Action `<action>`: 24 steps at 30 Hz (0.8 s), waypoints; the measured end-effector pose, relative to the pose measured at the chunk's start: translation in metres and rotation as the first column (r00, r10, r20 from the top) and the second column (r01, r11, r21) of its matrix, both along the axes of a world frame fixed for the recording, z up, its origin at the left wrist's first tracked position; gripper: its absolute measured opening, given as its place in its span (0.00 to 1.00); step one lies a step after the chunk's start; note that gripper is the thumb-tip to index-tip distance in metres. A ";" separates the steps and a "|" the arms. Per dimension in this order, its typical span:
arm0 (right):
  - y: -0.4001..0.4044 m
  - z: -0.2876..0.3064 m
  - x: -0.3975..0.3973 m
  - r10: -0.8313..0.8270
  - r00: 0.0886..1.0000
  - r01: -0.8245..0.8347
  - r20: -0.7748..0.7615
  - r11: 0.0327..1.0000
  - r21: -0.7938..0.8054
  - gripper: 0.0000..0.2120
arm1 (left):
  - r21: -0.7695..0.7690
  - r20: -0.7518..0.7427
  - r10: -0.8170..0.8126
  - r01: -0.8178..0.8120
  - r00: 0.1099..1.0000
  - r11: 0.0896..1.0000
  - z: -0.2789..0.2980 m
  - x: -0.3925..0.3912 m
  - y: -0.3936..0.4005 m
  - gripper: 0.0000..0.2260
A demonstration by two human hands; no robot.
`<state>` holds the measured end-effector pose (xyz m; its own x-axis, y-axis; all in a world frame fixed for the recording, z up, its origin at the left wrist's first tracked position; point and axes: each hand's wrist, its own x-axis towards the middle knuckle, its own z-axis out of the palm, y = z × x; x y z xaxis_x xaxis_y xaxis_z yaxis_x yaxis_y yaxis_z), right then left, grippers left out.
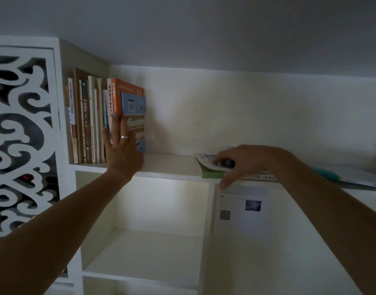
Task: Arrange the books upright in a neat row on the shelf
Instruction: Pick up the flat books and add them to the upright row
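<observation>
- Books (91, 120) stand upright in a row at the far left end of the shelf (170, 165), packed against its left wall, just left of the left hand's fingers (118, 126).
- At the right end of that row stands an orange book (127, 87), and a smaller blue book (134, 116) stands against its cover.
- Left hand (122, 150) lies flat against the end of the row, fingers spread and pointing up, palm on the lower part of the blue book; it presses rather than grips. A ring (124, 137) sits on one finger.
- Right hand (242, 161), well apart to the right of the left one, rests palm down on a low stack of books (210, 170) that lies flat at the shelf's front edge.
- Its fingers are curled over the top book of that stack, and the thumb (226, 182) hooks under the front edge, so the hand is clamped on the stack. The hand is blurred, so which book the thumb meets cannot be told.
- The stack's lowest visible edge is green.
- Farther right of the right hand, a flat item with a teal edge (325, 172) lies on the same shelf.
- Below the right hand, a sheet of paper (242, 211) bearing a square code hangs in the lower compartment.
- A white carved panel (20, 128) stands left of the book row.
</observation>
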<state>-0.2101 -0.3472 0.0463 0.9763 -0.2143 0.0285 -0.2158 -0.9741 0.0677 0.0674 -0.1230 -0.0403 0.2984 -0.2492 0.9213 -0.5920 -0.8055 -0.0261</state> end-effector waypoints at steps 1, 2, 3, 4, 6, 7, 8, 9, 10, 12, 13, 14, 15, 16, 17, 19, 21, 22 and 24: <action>-0.003 -0.005 0.001 -0.008 0.997 0.004 -0.080 0.999 -0.039 0.46 | -0.007 0.007 -0.012 0.012 1.000 1.000 0.000 0.000 0.000 0.32; -0.007 -0.007 0.003 0.016 0.998 -0.019 -0.061 0.999 -0.048 0.45 | -0.012 0.014 -0.021 0.021 1.000 1.000 0.000 0.000 0.000 0.32; -0.010 -0.006 0.002 0.056 0.998 -0.055 0.030 0.998 -0.031 0.40 | -0.016 0.023 -0.029 0.029 0.999 0.999 0.000 0.000 0.000 0.31; -0.012 -0.004 0.001 0.093 0.987 -0.091 0.129 0.996 -0.018 0.35 | -0.020 0.031 -0.036 0.036 0.999 0.999 0.000 0.000 0.000 0.30; -0.013 -0.005 0.000 0.138 0.970 -0.135 0.200 0.990 -0.028 0.32 | -0.025 0.045 -0.044 0.045 0.998 0.999 0.000 0.000 0.000 0.30; -0.013 -0.009 0.001 0.143 0.974 -0.135 0.173 0.989 -0.056 0.31 | -0.025 0.051 -0.045 0.046 0.998 0.999 0.000 0.000 0.000 0.29; -0.012 -0.014 0.002 0.148 0.978 -0.133 0.150 0.986 -0.102 0.30 | -0.027 0.055 -0.044 0.045 0.998 0.999 0.000 0.000 0.000 0.28; -0.012 -0.020 0.003 0.148 0.977 -0.123 0.151 0.979 -0.165 0.30 | -0.032 0.058 -0.042 0.044 0.997 0.999 -0.001 0.001 0.000 0.27; -0.013 -0.027 0.004 0.159 0.970 -0.115 0.186 0.966 -0.231 0.30 | -0.037 0.061 -0.042 0.044 0.997 0.998 -0.001 0.001 0.000 0.26; -0.016 -0.040 0.003 0.216 0.906 -0.073 0.365 0.927 -0.368 0.29 | -0.040 0.064 -0.047 0.050 0.997 0.998 0.000 0.001 -0.001 0.28; -0.019 -0.048 0.003 0.274 0.840 -0.045 0.469 0.895 -0.443 0.28 | -0.043 0.063 -0.049 0.052 0.997 0.998 0.000 0.001 -0.001 0.30; -0.023 -0.055 0.005 0.342 0.762 -0.007 0.550 0.854 -0.521 0.27 | -0.047 0.063 -0.050 0.053 0.997 0.998 0.000 0.001 -0.001 0.31; -0.026 -0.063 0.008 0.407 0.691 0.032 0.597 0.808 -0.588 0.28 | -0.050 0.063 -0.046 0.050 0.997 0.998 -0.001 0.001 -0.001 0.31; -0.029 -0.068 0.012 0.446 0.648 0.057 0.617 0.780 -0.623 0.29 | -0.052 0.065 -0.044 0.048 0.997 0.998 -0.001 0.001 -0.001 0.31; -0.031 -0.069 0.016 0.461 0.637 0.057 0.618 0.771 -0.634 0.33 | -0.052 0.066 -0.045 0.048 0.997 0.997 -0.001 0.001 -0.001 0.30; -0.039 -0.069 0.025 0.475 0.649 0.042 0.594 0.758 -0.651 0.37 | -0.049 0.058 -0.044 0.047 0.997 0.998 0.000 0.001 0.000 0.29; -0.044 -0.063 0.031 0.494 0.671 0.013 0.553 0.738 -0.674 0.36 | -0.039 0.039 -0.035 0.037 0.999 0.999 0.000 0.001 0.001 0.29; -0.044 -0.059 0.033 0.494 0.679 0.006 0.543 0.736 -0.677 0.37 | -0.032 0.032 -0.031 0.032 0.999 0.999 0.000 0.001 0.001 0.29; -0.034 -0.054 0.036 0.451 0.732 0.005 0.511 0.746 -0.665 0.41 | -0.024 0.019 -0.027 0.028 0.999 0.999 0.000 0.002 0.001 0.28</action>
